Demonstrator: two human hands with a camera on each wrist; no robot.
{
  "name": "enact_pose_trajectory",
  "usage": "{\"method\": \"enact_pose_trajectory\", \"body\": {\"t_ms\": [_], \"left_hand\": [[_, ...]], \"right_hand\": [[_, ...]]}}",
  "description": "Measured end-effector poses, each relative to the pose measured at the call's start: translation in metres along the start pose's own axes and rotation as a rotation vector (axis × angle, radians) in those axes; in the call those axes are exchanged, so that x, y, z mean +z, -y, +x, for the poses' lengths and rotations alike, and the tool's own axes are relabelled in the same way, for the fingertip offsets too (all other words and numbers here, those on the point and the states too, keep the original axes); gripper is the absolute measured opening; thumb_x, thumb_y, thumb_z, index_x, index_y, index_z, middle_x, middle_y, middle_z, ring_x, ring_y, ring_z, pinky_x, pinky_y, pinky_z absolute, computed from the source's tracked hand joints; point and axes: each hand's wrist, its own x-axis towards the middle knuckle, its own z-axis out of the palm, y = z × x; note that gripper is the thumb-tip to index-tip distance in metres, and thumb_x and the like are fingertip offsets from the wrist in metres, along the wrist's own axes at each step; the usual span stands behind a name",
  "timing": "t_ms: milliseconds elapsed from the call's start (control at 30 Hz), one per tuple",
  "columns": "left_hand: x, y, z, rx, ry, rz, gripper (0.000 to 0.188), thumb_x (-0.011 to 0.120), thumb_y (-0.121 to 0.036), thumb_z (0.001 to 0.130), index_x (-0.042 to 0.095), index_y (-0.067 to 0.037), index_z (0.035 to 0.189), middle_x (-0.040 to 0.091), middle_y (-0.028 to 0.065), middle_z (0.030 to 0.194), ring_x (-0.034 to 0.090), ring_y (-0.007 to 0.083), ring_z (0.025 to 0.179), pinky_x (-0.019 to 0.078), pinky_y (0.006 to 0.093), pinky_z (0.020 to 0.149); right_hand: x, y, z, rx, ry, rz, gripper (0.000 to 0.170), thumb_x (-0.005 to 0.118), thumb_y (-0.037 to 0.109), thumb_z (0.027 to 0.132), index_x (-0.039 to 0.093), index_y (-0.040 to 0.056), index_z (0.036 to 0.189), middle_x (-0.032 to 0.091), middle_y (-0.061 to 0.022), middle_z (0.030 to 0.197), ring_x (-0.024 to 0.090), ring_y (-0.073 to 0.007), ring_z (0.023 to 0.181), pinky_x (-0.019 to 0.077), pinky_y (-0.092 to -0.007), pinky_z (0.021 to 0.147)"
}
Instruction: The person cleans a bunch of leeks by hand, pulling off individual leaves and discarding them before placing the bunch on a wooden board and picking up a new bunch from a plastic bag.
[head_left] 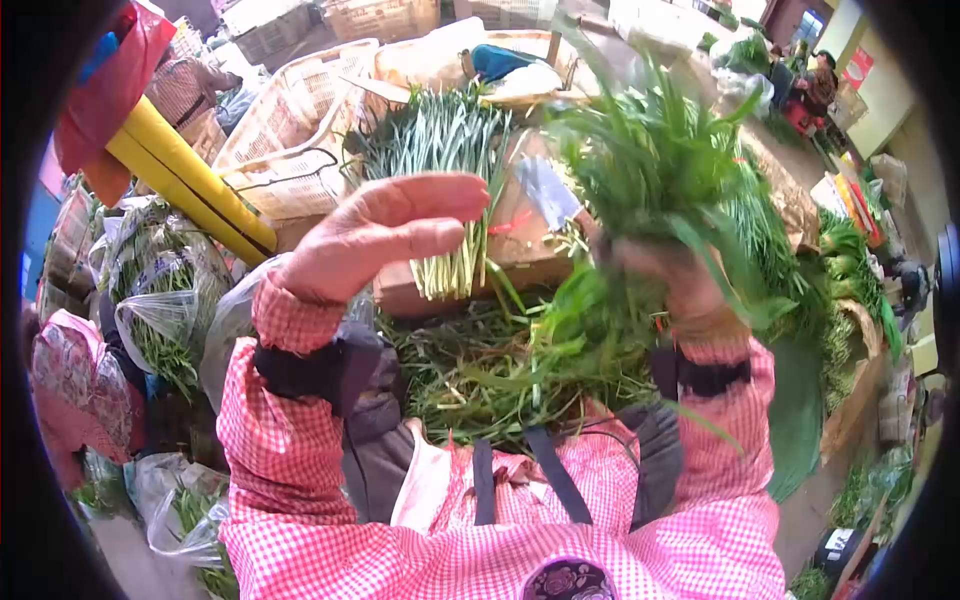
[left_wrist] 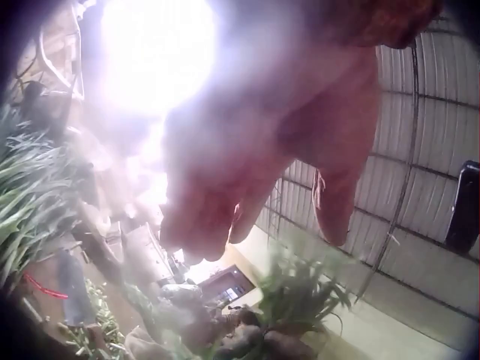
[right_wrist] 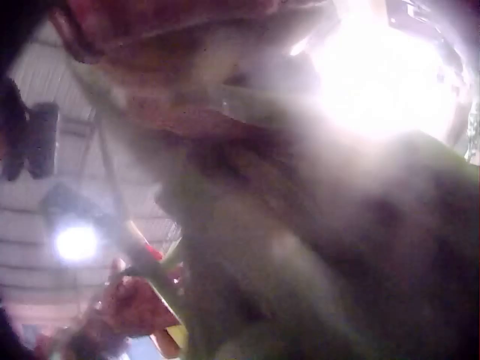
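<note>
My right hand (head_left: 675,275) grips a bunch of long green leafy vegetables (head_left: 660,165), lifted and blurred, with its leaves fanning up and hanging over the wrist. In the right wrist view the leaves (right_wrist: 277,292) fill much of the picture, dim and out of focus. My left hand (head_left: 385,235) is raised in the air, fingers extended together and thumb apart, holding nothing. Beyond it, a bundle of green stalks with pale ends (head_left: 440,180) lies on a brown board (head_left: 520,262). A broad-bladed knife (head_left: 548,193) rests on the board between the two hands.
Loose green leaves and trimmings (head_left: 480,375) are heaped between my forearms and the board. More greens (head_left: 765,235) lie at the right. Plastic baskets (head_left: 290,130) stand behind, a yellow post (head_left: 185,175) rises at left, and bagged greens (head_left: 160,290) sit beside it.
</note>
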Motion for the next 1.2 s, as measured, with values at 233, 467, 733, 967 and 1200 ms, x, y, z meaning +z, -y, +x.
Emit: {"method": "enact_pose_trajectory", "body": {"t_ms": [233,467,733,967,1200], "left_hand": [[-0.004,0.001,-0.019,0.089,0.075,0.002,0.046,0.061,-0.015,0.083,0.045,0.000,0.124,0.054,0.0114,0.118,0.050,0.0180,0.110,0.0386,0.0303,0.095],[-0.012,0.016,-0.064,0.051,-0.101,-0.107,0.035,0.055,-0.017,0.086,0.051,0.004,0.114,0.058,0.0143,0.110,0.057,0.0211,0.102,0.0454,0.0319,0.086],[-0.009,0.028,-0.078,0.011,-0.226,-0.156,0.029,0.054,-0.014,0.087,0.053,0.003,0.111,0.060,0.0129,0.106,0.058,0.0191,0.099,0.0468,0.0307,0.085],[-0.004,0.026,-0.063,0.104,-0.025,-0.198,0.049,0.058,-0.009,0.083,0.039,0.003,0.126,0.050,0.0148,0.122,0.050,0.0207,0.111,0.0388,0.0348,0.096],[0.043,0.007,-0.004,0.034,0.265,0.198,0.098,0.078,-0.013,0.066,0.012,0.000,0.139,0.023,0.0134,0.142,0.021,0.0187,0.131,0.0169,0.0302,0.108]], "right_hand": [[0.005,0.054,-0.004,0.090,-0.203,0.214,0.039,0.055,0.005,0.078,0.046,-0.0024,0.115,0.059,-0.0121,0.091,0.057,-0.0205,0.080,0.0502,-0.0324,0.067],[0.007,0.115,-0.030,-0.062,-0.282,0.157,0.030,0.052,0.016,0.082,0.048,-0.0036,0.105,0.053,-0.0097,0.092,0.052,-0.0154,0.087,0.0467,-0.0314,0.076],[0.087,-0.061,-0.038,0.080,-0.300,-0.221,0.037,0.066,0.014,0.076,0.053,-0.0019,0.106,0.060,-0.0075,0.096,0.058,-0.0140,0.082,0.0470,-0.0253,0.073],[0.050,0.018,-0.041,0.127,-0.022,0.107,0.028,0.067,0.011,0.075,0.059,-0.0002,0.099,0.062,-0.0065,0.092,0.059,-0.0155,0.079,0.0476,-0.0275,0.073],[0.042,0.015,-0.034,0.033,-0.073,-0.363,0.025,0.067,0.011,0.074,0.063,0.0113,0.099,0.065,-0.0057,0.091,0.062,-0.0163,0.080,0.0495,-0.0278,0.071]]}}
